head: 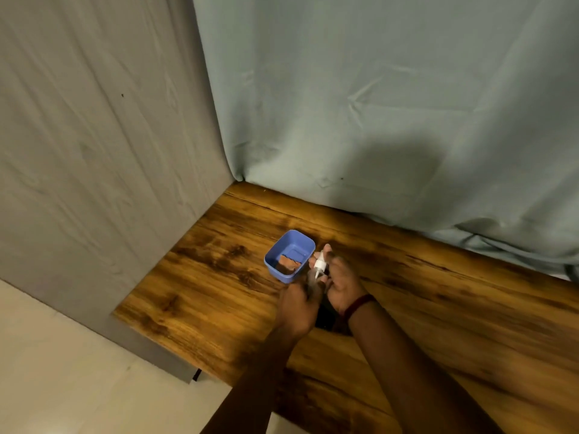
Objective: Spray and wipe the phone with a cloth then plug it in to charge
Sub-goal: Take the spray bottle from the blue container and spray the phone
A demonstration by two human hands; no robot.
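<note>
**pixelmoth:** ok what's around the hands here? Trying to work out what's crowding the spot.

**deskgoblin:** Not much. Wooden worktop (pixel 438 308) tucked in a corner, grey sheet (pixel 94 151) hanging on the left side and a pale blue-green sheet (pixel 376 89) draped along the back. A blue plastic tub (pixel 283 245) sits just beside the hands, on their far-left side, with a small reddish-orange thing (pixel 289 262) lying in the bottom. Could be the cloth, can't say for sure.

**pixelmoth:** and the phone?

**deskgoblin:** Dark slab lying flat on the worktop, mostly hidden under both hands. Only a black patch of the phone (pixel 326 317) shows between the wrists.

**pixelmoth:** hands doing what?

**deskgoblin:** Left hand (pixel 297 308) is curled around the body of a small spray bottle (pixel 319 267), which is blurry there. Right hand (pixel 341 283) has its fingers up at the white nozzle end, touching it. Whether it's really gripping or just resting there, I can't tell. There's a dark red band (pixel 360 303) on the right wrist.

**pixelmoth:** any label on the bottle? Brand?

**deskgoblin:** Nope, too small and smeared to read. No writing on the tub either. Bottom left is pale floor (pixel 62 386) past the worktop edge.
</note>
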